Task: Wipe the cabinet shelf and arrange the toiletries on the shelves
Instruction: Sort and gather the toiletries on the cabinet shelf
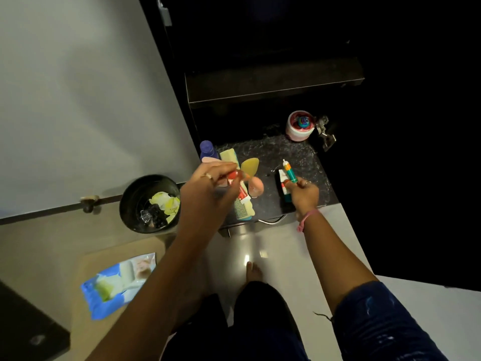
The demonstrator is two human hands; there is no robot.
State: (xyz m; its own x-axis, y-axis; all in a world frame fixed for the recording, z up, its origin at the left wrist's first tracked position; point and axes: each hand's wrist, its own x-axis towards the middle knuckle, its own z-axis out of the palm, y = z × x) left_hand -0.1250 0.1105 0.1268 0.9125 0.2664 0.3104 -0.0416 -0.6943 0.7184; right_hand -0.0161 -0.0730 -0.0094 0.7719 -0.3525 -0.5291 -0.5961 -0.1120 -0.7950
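Red-capped tube pinched in left hand; right hand grips, seemingly, a teal tube.

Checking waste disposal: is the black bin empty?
Not empty: the black bin holds crumpled yellow-white scraps and something dark.

- Shelf under the hands: dark speckled surface, stone-like, with a slight sheen.
- Tube in the right hand: smooth glossy plastic.
- Red tube in the left hand: shiny, smooth.
- Comb below the left hand: ridged plastic.
- Jar beyond the right hand: glossy plastic lid.
- Hinge beside the jar: bare bright metal.
- Bin left of the left hand: black, glossy; crumpled paper inside.
- Floor under the arms: polished, reflective tile.
- Packet far left of the arms: crinkly shiny film.
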